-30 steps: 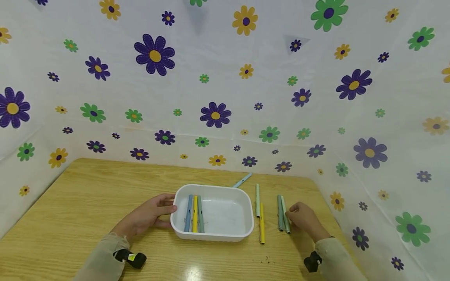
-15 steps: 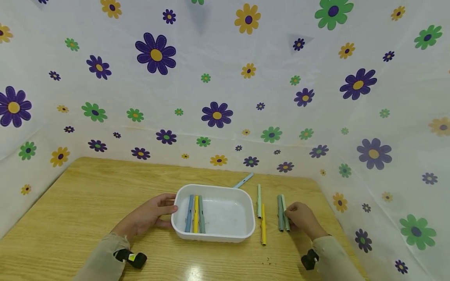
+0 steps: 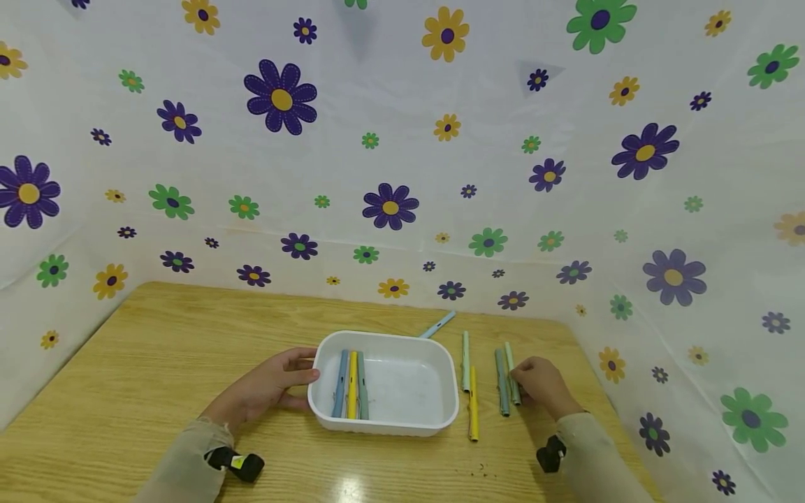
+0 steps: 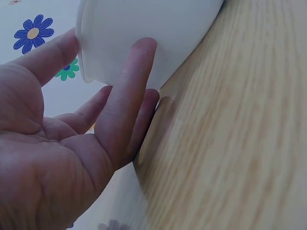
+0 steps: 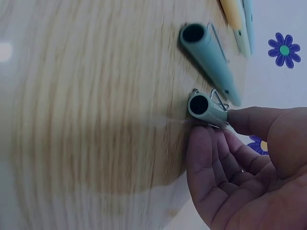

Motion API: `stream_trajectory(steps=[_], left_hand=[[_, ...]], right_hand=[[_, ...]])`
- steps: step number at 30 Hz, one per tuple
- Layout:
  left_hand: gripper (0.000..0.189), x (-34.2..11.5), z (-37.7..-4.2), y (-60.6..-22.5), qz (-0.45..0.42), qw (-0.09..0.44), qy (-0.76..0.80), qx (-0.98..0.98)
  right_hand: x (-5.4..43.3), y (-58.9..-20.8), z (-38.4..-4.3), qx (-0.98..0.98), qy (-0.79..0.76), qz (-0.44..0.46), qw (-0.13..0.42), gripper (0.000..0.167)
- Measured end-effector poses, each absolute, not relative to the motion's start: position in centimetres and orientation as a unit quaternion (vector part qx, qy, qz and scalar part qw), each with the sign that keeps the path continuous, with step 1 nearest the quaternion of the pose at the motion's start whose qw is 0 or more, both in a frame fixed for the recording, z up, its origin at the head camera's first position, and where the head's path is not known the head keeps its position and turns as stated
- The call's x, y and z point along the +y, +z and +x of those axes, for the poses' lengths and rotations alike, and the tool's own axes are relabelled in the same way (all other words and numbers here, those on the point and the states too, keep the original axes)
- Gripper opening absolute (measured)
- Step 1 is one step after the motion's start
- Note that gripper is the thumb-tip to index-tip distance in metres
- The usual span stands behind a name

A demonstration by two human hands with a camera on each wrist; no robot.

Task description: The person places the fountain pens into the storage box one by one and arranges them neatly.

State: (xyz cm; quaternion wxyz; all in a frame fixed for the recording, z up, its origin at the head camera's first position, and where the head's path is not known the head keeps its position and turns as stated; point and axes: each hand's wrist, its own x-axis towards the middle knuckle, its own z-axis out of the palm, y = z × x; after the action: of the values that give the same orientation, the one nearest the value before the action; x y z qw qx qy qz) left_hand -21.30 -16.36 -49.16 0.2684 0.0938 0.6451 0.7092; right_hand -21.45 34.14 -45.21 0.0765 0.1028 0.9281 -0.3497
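In the head view my left hand holds the left end of a white plastic tray, one digit at the rim. The left wrist view shows another finger against the tray's outer wall. Three pens lie side by side in the tray: a blue pen, a yellow pen and a grey-green pen. At the right, my right hand pinches a pale green pen lying on the table. Its hollow end and wire clip face the right wrist camera. A darker green pen lies beside it.
Between tray and right hand lie another pale green pen and a yellow pen. A light blue pen lies behind the tray, partly hidden. Dark specks dot the wooden table. A flowered sheet surrounds the table.
The pinched pale green pen has slid slightly toward the back of the table, and its gap to the darker green pen has widened. My left hand still holds the tray.
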Motion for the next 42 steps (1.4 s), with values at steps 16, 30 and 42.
stream_trajectory(steps=[16, 30, 42], left_hand=[[0.070, -16.4, -21.3, -49.3, 0.098, 0.268, 0.708, 0.646], [0.068, -16.3, -21.2, -48.9, 0.101, 0.268, 0.707, 0.646], [0.070, -16.3, -21.2, -49.1, 0.093, 0.269, 0.706, 0.648]], right_hand=[[35.8, -44.8, -20.3, 0.926, -0.347, 0.107, 0.104, 0.024], [35.7, -44.7, -20.1, 0.929, -0.332, 0.111, 0.115, 0.022], [35.0, -44.3, -19.7, 0.927, -0.332, 0.117, 0.128, 0.024]])
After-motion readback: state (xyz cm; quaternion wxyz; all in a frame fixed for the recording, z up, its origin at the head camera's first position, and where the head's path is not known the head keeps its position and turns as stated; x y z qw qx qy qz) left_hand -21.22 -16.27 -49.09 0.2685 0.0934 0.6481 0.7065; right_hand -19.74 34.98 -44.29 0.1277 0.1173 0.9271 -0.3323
